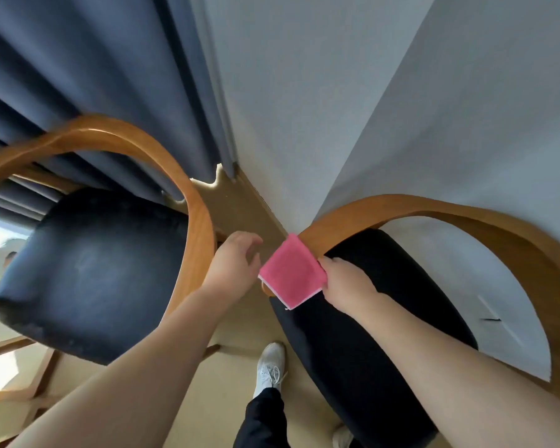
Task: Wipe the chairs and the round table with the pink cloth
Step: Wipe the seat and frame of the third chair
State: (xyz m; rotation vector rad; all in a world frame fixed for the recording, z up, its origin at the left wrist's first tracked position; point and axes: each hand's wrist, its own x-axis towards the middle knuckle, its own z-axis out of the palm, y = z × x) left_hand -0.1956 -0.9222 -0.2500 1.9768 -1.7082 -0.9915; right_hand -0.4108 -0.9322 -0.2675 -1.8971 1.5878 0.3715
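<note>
The right hand (346, 282) is pinching the cloth (290, 273) over the near end of the right chair's rail (401, 205), which is curving away rightward, while the left hand (232, 263), loosely curled and empty, is hovering just left.

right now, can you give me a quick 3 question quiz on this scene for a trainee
1. True or false: the left hand holds the pink cloth.
2. The cloth lies over: A a round table, B the right chair's wooden rail, C the floor.
3. Fill in: the sneaker on the floor is ____.

Key: 1 false, the right hand pinches it; 2 B; 3 white.
</note>
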